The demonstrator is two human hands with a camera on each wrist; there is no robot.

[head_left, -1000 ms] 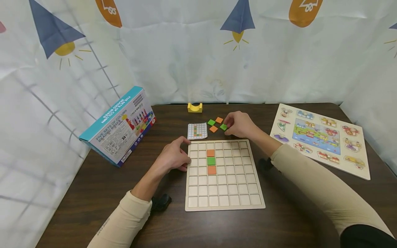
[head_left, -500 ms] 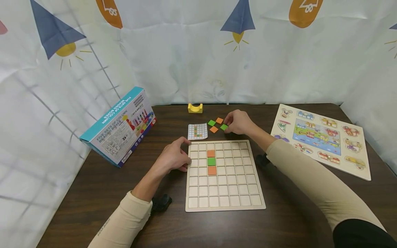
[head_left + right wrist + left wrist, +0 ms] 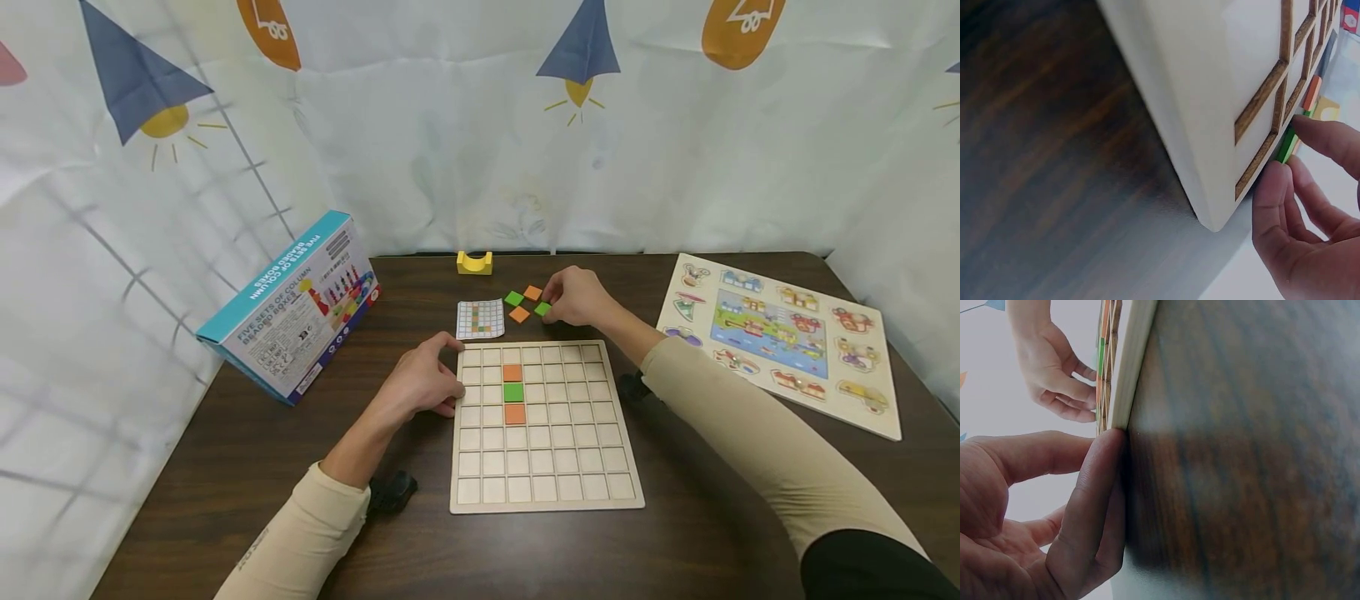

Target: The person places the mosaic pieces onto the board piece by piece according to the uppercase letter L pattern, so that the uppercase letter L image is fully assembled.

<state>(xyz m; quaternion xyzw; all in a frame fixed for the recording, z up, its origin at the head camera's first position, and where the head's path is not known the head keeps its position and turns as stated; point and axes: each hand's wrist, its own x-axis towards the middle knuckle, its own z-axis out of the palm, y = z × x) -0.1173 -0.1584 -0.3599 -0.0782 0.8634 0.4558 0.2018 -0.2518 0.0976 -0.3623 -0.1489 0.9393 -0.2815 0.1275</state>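
Observation:
A pale wooden grid board (image 3: 547,462) lies on the dark table, with an orange, a green and another orange tile in one column of its cells. My left hand (image 3: 423,379) grips the board's left edge, thumb and fingers bent at the rim; the board's side (image 3: 1135,362) shows edge-on in the left wrist view. Beyond the far edge, my right hand (image 3: 577,296) pinches a green tile (image 3: 1286,147) between thumb and fingertip. Beside it lie two orange tiles (image 3: 519,314) and another green tile (image 3: 513,298). A small printed pattern card (image 3: 480,320) sits behind the board's far left corner.
A yellow block with a curved notch (image 3: 475,264) stands at the table's back edge. To the left is a blue-and-white cardboard box (image 3: 300,308). A wooden picture puzzle (image 3: 780,342) lies at the right. A patterned white curtain (image 3: 450,150) hangs behind the table.
The right hand has shifted very slightly at the green tile, and its forearm has moved a little left. The left hand keeps its place on the board.

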